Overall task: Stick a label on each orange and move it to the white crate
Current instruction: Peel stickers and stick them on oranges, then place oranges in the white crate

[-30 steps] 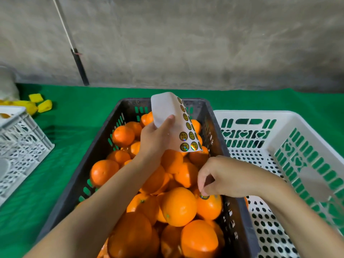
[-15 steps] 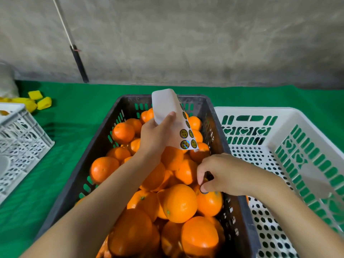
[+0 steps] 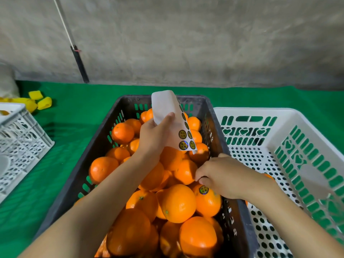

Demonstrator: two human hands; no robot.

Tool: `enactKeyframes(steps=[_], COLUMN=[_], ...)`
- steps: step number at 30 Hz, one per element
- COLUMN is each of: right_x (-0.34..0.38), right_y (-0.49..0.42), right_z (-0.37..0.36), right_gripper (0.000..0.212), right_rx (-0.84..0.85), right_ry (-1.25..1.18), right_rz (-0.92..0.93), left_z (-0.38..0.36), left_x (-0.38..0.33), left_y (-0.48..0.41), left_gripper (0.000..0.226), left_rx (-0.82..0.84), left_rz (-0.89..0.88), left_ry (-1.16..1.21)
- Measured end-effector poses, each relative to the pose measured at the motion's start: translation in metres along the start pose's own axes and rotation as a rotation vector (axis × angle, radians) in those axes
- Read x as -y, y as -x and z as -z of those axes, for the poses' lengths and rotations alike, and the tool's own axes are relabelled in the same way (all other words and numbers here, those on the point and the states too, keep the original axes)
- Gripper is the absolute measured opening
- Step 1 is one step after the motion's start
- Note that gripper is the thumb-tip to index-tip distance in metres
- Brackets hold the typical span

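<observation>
A sheet of labels [image 3: 166, 110] is gripped by the left hand [image 3: 153, 139], with the thumb laid across its blank back and the other fingers curled behind it. The sheet is held upright above the far half of the dark crate [image 3: 87, 159], and four round labels are seen at its lower corner.

The dark crate is heaped with oranges and is set on the green table [image 3: 78, 97]. A label [image 3: 203, 189] is stuck on the top of one orange [image 3: 207, 202], which lies among the others by the crate's right wall, near the front.

The right hand [image 3: 226, 178] is held just above that orange. Its fingers [image 3: 203, 182] are curled in, nothing is seen between them, and their tips are just beside the label; whether the fruit is touched cannot be told.

The white crate [image 3: 305, 120] is placed against the dark crate's right side. A sliver of orange peel [image 3: 269, 176] is seen in it behind the right wrist.

A grey crate [image 3: 24, 131] is found at the left edge, with yellow pieces [image 3: 40, 101] beyond it.
</observation>
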State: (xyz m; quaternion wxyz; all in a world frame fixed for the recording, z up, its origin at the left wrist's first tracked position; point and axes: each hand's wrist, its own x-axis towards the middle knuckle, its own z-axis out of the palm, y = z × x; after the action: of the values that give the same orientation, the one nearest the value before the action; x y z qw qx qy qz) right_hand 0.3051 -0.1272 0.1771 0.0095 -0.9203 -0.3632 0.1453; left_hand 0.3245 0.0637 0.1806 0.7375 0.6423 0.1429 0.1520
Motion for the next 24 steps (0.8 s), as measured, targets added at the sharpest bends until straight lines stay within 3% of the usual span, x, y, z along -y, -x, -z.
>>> enactKeyframes(steps=[4, 9, 15, 19, 22, 24], right_x=[0.002, -0.002, -0.009, -0.01, -0.012, -0.008], right_y=[0.005, 0.004, 0.006, 0.002, 0.003, 0.007], right_z=[0.004, 0.006, 0.004, 0.006, 0.007, 0.006], right_gripper=[0.034, 0.029, 0.033, 0.019, 0.027, 0.041], right_rx=[0.036, -0.158, -0.04, -0.055, -0.075, 0.0], right_ry=[-0.005, 0.02, -0.067, -0.114, -0.095, -0.097], right_rz=[-0.011, -0.045, -0.046, -0.002, -0.01, -0.025], left_z=[-0.001, 0.0, -0.002, -0.002, -0.002, -0.001], left_x=[0.001, 0.0, 0.0, 0.0, 0.0, 0.0], left_y=[-0.001, 0.0, 0.0, 0.0, 0.0, 0.0], left_gripper=[0.025, 0.02, 0.014, 0.017, 0.016, 0.013], left_rx=[-0.008, -0.002, -0.008, -0.01, -0.003, 0.001], left_rz=[0.0, -0.005, 0.007, -0.001, -0.005, -0.004], left_ry=[-0.006, 0.003, 0.008, 0.0, -0.001, 0.002])
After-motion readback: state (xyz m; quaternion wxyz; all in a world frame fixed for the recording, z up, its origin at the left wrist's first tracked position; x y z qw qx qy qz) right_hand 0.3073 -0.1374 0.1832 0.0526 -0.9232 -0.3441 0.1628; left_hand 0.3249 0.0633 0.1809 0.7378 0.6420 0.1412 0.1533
